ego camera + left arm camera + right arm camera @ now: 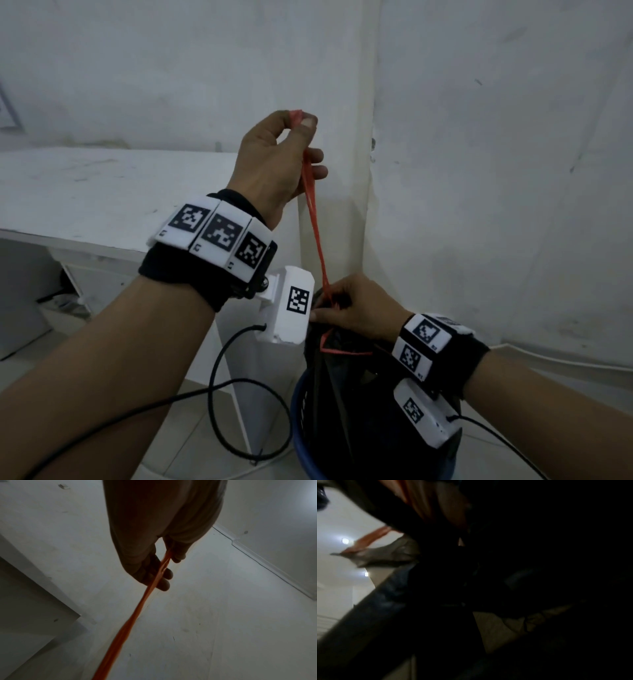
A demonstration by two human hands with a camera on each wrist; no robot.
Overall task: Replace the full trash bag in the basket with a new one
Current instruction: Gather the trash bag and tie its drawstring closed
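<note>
we see a white wall (496,137) meeting in a corner, and a white table (85,192) to our left. below us the blue basket (297,421) stands on the floor by the table's side, and the black trash bag (346,394) sits inside it, its neck gathered up above the rim. our left hand (274,164) is raised well above the basket, wrist bent, thumb and forefinger pinching the top of the red drawstring (313,219); the other fingers curl loosely beside the strand. the drawstring runs taut and nearly straight down to the bag's neck. our right hand (356,310) sits low at that neck, knuckles up, fingers curled round the gathered plastic where the drawstring comes out. a loose loop of the drawstring hangs just under it. the right wrist view is mostly dark.
</note>
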